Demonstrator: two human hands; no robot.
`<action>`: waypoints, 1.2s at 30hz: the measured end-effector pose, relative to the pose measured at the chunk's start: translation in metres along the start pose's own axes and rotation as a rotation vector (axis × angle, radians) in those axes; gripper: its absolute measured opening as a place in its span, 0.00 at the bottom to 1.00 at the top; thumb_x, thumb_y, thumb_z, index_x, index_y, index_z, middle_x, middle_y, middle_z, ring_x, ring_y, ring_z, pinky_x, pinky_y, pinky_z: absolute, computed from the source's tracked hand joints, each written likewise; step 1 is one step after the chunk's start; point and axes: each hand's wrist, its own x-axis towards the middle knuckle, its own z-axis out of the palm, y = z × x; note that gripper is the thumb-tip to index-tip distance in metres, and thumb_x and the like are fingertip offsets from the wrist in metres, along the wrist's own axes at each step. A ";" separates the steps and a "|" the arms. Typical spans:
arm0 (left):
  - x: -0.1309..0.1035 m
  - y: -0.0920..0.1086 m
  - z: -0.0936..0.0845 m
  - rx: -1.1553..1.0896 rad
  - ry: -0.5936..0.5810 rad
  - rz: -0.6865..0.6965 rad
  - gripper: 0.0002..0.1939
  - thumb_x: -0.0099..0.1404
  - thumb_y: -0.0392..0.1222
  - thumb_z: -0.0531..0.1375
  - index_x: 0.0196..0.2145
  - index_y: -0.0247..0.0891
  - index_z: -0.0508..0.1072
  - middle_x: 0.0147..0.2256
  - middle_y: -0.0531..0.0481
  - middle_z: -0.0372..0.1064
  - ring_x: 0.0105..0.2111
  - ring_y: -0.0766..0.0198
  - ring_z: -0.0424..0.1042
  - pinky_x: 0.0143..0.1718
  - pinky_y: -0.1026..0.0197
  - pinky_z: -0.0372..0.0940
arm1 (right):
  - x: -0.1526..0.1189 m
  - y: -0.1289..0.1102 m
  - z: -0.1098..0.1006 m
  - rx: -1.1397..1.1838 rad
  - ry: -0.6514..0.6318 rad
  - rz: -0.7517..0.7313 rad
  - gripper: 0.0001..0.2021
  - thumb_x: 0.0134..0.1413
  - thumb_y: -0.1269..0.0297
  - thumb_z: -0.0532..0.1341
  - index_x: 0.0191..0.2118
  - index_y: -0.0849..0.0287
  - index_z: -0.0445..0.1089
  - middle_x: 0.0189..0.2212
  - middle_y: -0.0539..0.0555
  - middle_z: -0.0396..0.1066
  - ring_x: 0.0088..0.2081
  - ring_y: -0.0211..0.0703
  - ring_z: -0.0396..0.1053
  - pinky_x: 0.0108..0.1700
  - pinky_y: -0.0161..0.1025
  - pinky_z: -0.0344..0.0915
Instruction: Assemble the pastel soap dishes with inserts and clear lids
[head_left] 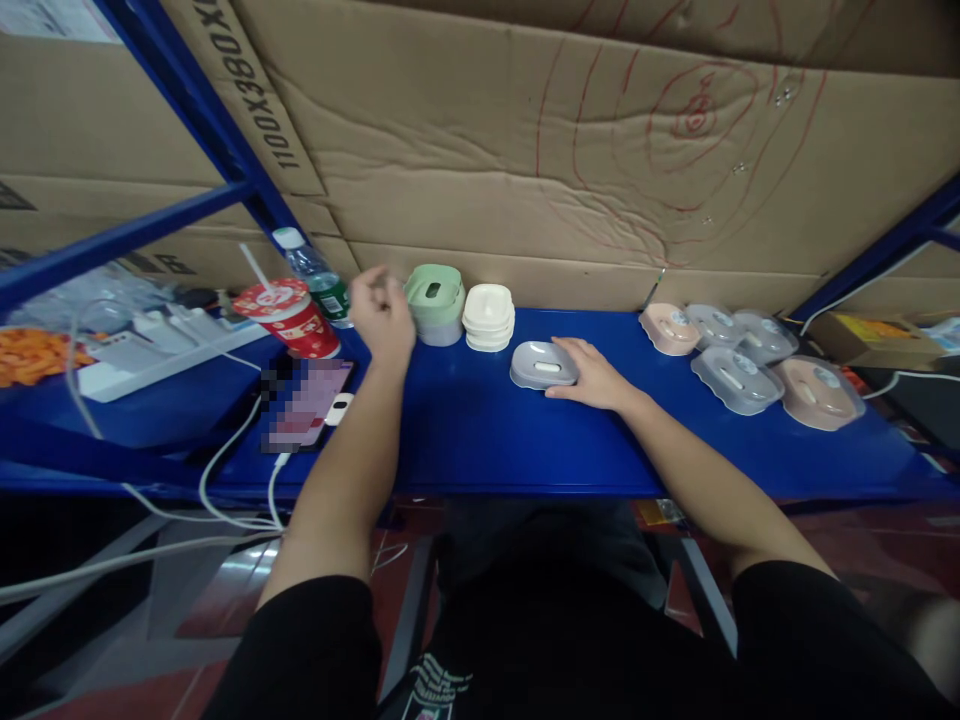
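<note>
A grey, rounded plastic box (541,364) with a pale oblong slot in its top lies on the blue table. My right hand (589,377) grips its right side, thumb at the front edge and fingers behind. My left hand (384,315) is raised beside a stack topped by a light green tray-like piece (435,288), with grey pieces (441,330) beneath it. Motion smears the left fingers, which look bent; whether they hold anything is unclear. Right of that stack stands a pile of cream-white pieces (489,318) of similar rounded shape.
Several pink and grey boxes (736,380) with clear covers sit at the right. On the left are a red paper cup (296,320) with a straw, a water bottle (319,275), a cabled phone (309,405) and a power strip (172,355). Cardboard (450,120) walls the back.
</note>
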 end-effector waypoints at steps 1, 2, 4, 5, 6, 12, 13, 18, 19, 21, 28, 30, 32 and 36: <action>-0.010 0.008 0.003 0.038 -0.048 0.072 0.19 0.76 0.48 0.56 0.58 0.37 0.73 0.32 0.49 0.73 0.36 0.56 0.79 0.46 0.53 0.74 | 0.000 0.001 0.001 -0.005 -0.020 0.003 0.57 0.49 0.30 0.73 0.77 0.52 0.56 0.73 0.68 0.60 0.74 0.73 0.58 0.73 0.73 0.56; -0.021 0.016 0.006 0.065 -0.160 0.157 0.19 0.75 0.51 0.58 0.57 0.38 0.75 0.31 0.49 0.75 0.35 0.56 0.79 0.47 0.52 0.74 | 0.000 0.003 0.003 -0.003 -0.032 0.005 0.58 0.48 0.30 0.74 0.78 0.53 0.55 0.73 0.69 0.60 0.74 0.73 0.57 0.73 0.73 0.56; -0.042 0.031 0.013 0.116 -0.485 0.335 0.23 0.71 0.56 0.63 0.56 0.40 0.77 0.33 0.48 0.78 0.37 0.54 0.81 0.48 0.52 0.74 | 0.000 0.005 0.004 0.020 -0.036 0.003 0.59 0.48 0.32 0.74 0.78 0.53 0.53 0.73 0.70 0.59 0.74 0.73 0.58 0.73 0.72 0.57; -0.052 0.037 0.017 0.154 -0.650 0.417 0.27 0.68 0.59 0.65 0.59 0.42 0.77 0.34 0.48 0.80 0.39 0.52 0.82 0.49 0.51 0.74 | 0.000 0.006 0.005 0.039 -0.031 -0.003 0.59 0.49 0.32 0.74 0.79 0.54 0.52 0.72 0.70 0.60 0.74 0.73 0.59 0.73 0.72 0.57; -0.061 0.042 0.020 0.190 -0.790 0.482 0.33 0.65 0.61 0.67 0.62 0.43 0.76 0.38 0.46 0.82 0.43 0.49 0.82 0.51 0.50 0.73 | 0.000 0.006 0.005 0.060 -0.023 -0.012 0.59 0.50 0.32 0.74 0.79 0.53 0.52 0.72 0.70 0.60 0.73 0.73 0.59 0.73 0.72 0.58; -0.077 0.049 0.028 0.301 -1.162 0.500 0.58 0.60 0.74 0.67 0.77 0.40 0.59 0.67 0.36 0.70 0.65 0.37 0.73 0.64 0.43 0.68 | 0.001 0.007 0.005 0.148 0.033 -0.096 0.58 0.49 0.27 0.72 0.78 0.50 0.54 0.70 0.69 0.62 0.72 0.74 0.60 0.72 0.74 0.57; -0.076 0.048 0.027 0.293 -1.179 0.481 0.58 0.60 0.74 0.67 0.77 0.40 0.58 0.69 0.36 0.69 0.66 0.36 0.71 0.65 0.42 0.67 | 0.001 0.006 0.005 0.158 0.045 -0.105 0.58 0.49 0.27 0.71 0.78 0.50 0.55 0.70 0.69 0.62 0.72 0.74 0.60 0.72 0.74 0.57; -0.068 0.046 0.025 0.244 -1.129 0.461 0.57 0.59 0.71 0.69 0.77 0.40 0.59 0.71 0.36 0.65 0.67 0.35 0.69 0.66 0.39 0.66 | 0.004 0.004 0.007 0.209 0.158 -0.077 0.55 0.50 0.26 0.70 0.76 0.52 0.58 0.70 0.69 0.64 0.70 0.74 0.64 0.71 0.72 0.59; -0.067 0.045 0.025 0.233 -1.108 0.469 0.56 0.60 0.71 0.69 0.76 0.40 0.61 0.70 0.35 0.66 0.66 0.35 0.71 0.65 0.39 0.67 | 0.004 0.003 0.007 0.222 0.186 -0.071 0.55 0.50 0.26 0.71 0.75 0.51 0.59 0.69 0.69 0.65 0.69 0.73 0.65 0.71 0.72 0.60; -0.067 0.044 0.025 0.197 -1.064 0.512 0.52 0.61 0.70 0.68 0.74 0.40 0.64 0.68 0.34 0.68 0.61 0.39 0.75 0.62 0.41 0.69 | 0.004 0.001 0.006 0.263 0.245 -0.064 0.52 0.51 0.26 0.70 0.74 0.51 0.61 0.67 0.67 0.69 0.67 0.71 0.68 0.69 0.70 0.63; -0.070 0.038 0.028 0.011 -0.877 0.704 0.37 0.71 0.69 0.62 0.67 0.42 0.72 0.60 0.38 0.75 0.33 0.62 0.76 0.44 0.54 0.74 | 0.003 -0.003 0.001 0.465 0.423 -0.034 0.44 0.53 0.28 0.70 0.66 0.51 0.68 0.52 0.61 0.81 0.53 0.59 0.79 0.56 0.58 0.75; -0.070 0.037 0.029 -0.015 -0.841 0.744 0.35 0.73 0.68 0.60 0.66 0.41 0.73 0.58 0.38 0.76 0.33 0.62 0.76 0.42 0.55 0.74 | 0.005 -0.003 0.002 0.530 0.439 -0.008 0.44 0.51 0.26 0.69 0.64 0.51 0.69 0.49 0.60 0.81 0.49 0.57 0.80 0.52 0.55 0.77; -0.070 0.037 0.030 -0.031 -0.814 0.775 0.34 0.75 0.69 0.58 0.65 0.40 0.74 0.58 0.38 0.76 0.33 0.63 0.76 0.42 0.56 0.74 | 0.006 -0.003 0.002 0.585 0.457 0.014 0.43 0.50 0.26 0.70 0.63 0.51 0.70 0.46 0.59 0.82 0.47 0.55 0.80 0.49 0.53 0.77; -0.071 0.037 0.033 -0.033 -0.779 0.809 0.34 0.76 0.70 0.55 0.63 0.40 0.75 0.57 0.37 0.77 0.35 0.62 0.78 0.44 0.56 0.74 | 0.007 -0.004 0.002 0.636 0.502 0.037 0.42 0.48 0.26 0.71 0.60 0.52 0.71 0.42 0.57 0.82 0.43 0.53 0.80 0.45 0.50 0.78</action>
